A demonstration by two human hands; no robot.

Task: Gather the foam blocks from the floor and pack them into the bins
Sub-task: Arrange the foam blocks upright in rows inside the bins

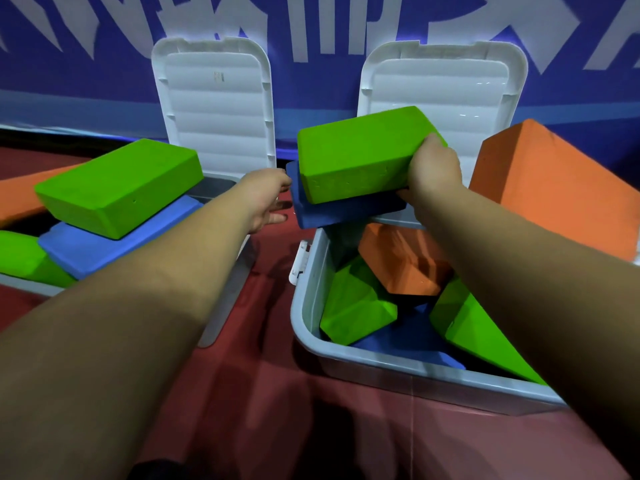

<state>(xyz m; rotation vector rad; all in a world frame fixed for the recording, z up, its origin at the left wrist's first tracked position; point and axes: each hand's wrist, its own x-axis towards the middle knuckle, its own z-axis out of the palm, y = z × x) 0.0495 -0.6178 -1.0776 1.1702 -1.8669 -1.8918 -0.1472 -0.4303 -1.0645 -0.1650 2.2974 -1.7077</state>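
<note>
- Right grip point(433, 171) grasps green block point(360, 154) by its right end, above far rim of right bin point(304, 306).
- Left grip point(266, 199) released, fingers loose, just beside blue block point(339, 211) lying under the green one.

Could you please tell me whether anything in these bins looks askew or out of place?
Yes: blocks in the right bin lie jumbled at steep angles, a large orange block perches tilted over its right side, and the left bin is piled above its rim.
</note>
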